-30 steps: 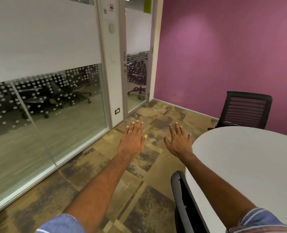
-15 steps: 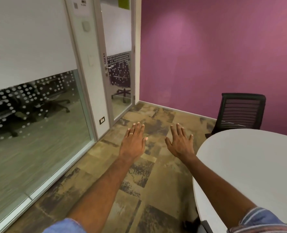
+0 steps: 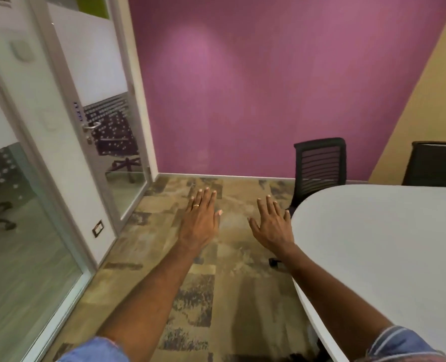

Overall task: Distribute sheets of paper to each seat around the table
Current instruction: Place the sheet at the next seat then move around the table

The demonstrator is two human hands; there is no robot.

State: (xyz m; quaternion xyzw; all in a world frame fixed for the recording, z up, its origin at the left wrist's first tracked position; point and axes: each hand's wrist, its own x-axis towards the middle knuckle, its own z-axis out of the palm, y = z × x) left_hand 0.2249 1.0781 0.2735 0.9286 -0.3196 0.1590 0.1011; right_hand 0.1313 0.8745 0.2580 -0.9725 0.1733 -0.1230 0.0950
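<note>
Both spread and empty, left grip and right grip hover near the bench; paper unseen; likely light, floppy, best pinched at an edge.

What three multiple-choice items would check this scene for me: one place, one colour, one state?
1. Where is the table relative to the left hand and right hand?
A) left of both
B) right of both
C) between them

2. What colour is the wall behind the chair?
A) green
B) purple
C) white

3. What state are the hands in?
A) open, empty
B) gripping paper
C) fists

Answers:
1 B: the table's rim runs just right of the right hand.
2 B: purple shows all around the chair's slatted back.
3 A: the fingers are straight and nothing is held.
</note>
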